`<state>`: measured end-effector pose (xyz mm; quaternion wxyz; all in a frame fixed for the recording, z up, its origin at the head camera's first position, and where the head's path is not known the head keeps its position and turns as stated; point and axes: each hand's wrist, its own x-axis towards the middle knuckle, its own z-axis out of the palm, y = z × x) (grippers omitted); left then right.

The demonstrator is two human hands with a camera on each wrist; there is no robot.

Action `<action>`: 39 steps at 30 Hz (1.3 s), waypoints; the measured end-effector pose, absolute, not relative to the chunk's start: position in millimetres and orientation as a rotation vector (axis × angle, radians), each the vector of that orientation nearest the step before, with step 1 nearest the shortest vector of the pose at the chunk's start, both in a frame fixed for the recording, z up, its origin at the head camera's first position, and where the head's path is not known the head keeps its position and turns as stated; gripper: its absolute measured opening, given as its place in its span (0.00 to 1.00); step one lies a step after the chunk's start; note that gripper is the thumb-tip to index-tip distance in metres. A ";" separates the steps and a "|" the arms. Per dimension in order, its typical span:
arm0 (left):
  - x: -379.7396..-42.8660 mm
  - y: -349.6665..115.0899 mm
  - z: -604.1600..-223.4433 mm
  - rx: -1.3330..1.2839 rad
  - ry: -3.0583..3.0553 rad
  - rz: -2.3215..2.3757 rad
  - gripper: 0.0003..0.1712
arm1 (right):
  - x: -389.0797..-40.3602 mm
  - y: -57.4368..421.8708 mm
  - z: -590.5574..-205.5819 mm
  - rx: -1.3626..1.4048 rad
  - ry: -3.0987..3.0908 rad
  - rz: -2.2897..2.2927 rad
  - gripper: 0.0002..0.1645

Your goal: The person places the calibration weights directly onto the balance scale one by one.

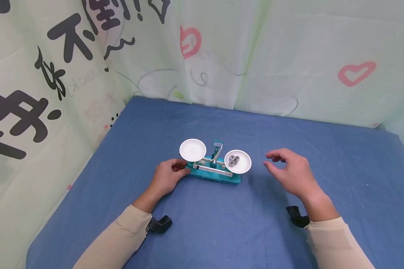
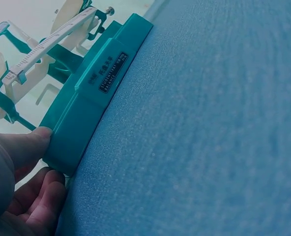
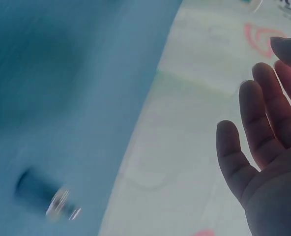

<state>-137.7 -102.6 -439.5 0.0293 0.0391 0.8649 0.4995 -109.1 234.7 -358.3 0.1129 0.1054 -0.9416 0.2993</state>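
Note:
A small teal balance scale (image 1: 213, 173) stands on the blue-covered table, bearing two white pans. The left pan (image 1: 192, 150) holds nothing visible; several shiny metal weights (image 1: 233, 160) are clustered in the right pan (image 1: 244, 164). My left hand (image 1: 166, 175) grips the left end of the base, thumb and fingertips on the teal base (image 2: 91, 88) in the left wrist view. To the right of the right pan, apart from it, my right hand (image 1: 291, 172) hovers with loosely bent fingers and holds nothing. In the right wrist view its fingers (image 3: 253, 105) are spread.
A blurred shiny metal piece with a knob, like a weight (image 3: 59, 202), shows against the blue cloth in the right wrist view. Printed pale curtains (image 1: 289, 56) hang behind and to the left of the table (image 1: 215, 231). A black device (image 1: 297, 217) is strapped at each wrist.

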 end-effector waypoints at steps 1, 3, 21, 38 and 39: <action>-137.7 -102.5 -439.4 0.121 2.668 1.540 0.13 | -108.1 240.6 -360.0 0.287 -2.777 0.867 0.12; -137.6 -102.2 -439.1 0.123 2.671 1.539 0.13 | -106.1 252.5 -363.6 0.240 -2.816 0.849 0.13; -136.6 -101.8 -437.3 0.107 2.678 1.527 0.13 | -94.9 308.9 -395.5 0.011 -3.106 0.728 0.21; -135.3 -101.6 -438.4 0.088 2.679 1.528 0.13 | -90.5 317.5 -399.4 0.003 -3.168 0.665 0.16; -135.3 -101.2 -438.3 0.084 2.677 1.523 0.14 | -90.2 317.7 -398.5 0.000 -3.166 0.666 0.15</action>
